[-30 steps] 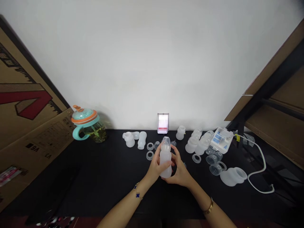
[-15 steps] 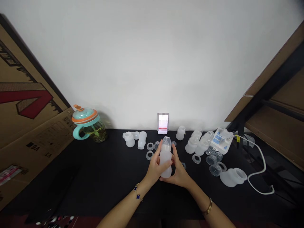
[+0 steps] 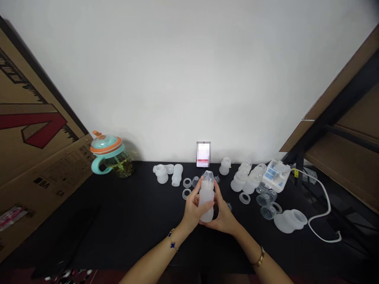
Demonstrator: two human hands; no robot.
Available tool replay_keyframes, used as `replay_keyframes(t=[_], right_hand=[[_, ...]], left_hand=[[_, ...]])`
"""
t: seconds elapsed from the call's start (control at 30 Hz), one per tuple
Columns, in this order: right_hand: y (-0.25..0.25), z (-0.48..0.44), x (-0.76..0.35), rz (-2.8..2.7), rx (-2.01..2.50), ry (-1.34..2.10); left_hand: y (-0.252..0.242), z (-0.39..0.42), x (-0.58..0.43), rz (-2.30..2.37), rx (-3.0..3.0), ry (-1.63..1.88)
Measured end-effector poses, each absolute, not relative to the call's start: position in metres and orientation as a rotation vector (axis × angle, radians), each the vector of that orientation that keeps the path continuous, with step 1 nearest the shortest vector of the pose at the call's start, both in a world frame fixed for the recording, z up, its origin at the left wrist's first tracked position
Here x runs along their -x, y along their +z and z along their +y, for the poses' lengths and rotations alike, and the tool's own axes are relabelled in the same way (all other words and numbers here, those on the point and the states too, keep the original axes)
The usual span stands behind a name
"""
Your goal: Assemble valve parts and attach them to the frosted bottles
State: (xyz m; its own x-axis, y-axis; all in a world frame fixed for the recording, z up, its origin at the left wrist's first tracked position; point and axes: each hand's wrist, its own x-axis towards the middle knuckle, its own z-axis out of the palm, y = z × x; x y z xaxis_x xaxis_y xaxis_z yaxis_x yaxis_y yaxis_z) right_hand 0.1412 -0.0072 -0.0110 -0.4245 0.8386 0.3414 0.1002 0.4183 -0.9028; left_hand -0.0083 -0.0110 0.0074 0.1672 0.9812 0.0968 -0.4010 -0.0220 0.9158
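Observation:
A translucent white baby bottle (image 3: pixel 206 199) with a clear cap on top is held nearly upright above the black table. My left hand (image 3: pixel 193 209) wraps its left side, the thumb lying across the front. From the right, my right hand (image 3: pixel 222 211) grips the same bottle, with fingers along its side and under its lower part. Loose collar rings (image 3: pixel 186 193) lie just left of the hands, and another ring (image 3: pixel 244 198) lies to the right. Clear pieces behind the bottle are partly hidden by it and my hands.
Bottle bodies (image 3: pixel 177 174) lie at back left; assembled bottles (image 3: pixel 240 179) lie at right near a white power strip (image 3: pixel 276 176) with a cable (image 3: pixel 329 197). Clear caps (image 3: pixel 268 212) sit nearby. A phone (image 3: pixel 203 154) leans on the wall. A tea jug (image 3: pixel 118 161) stands far left.
Almost nothing differs. Both hands keep their hold on the bottle in the same place, and the view has shifted very slightly.

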Motion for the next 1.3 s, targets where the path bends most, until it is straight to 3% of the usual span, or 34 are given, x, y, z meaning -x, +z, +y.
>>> replay_keyframes(t=[1.3], right_hand=[[-0.0162,-0.0111,-0.1417,-1.739,0.775,1.108]], left_hand=[[0.0078,-0.0159,0.0042,0.73,-1.011,1.327]])
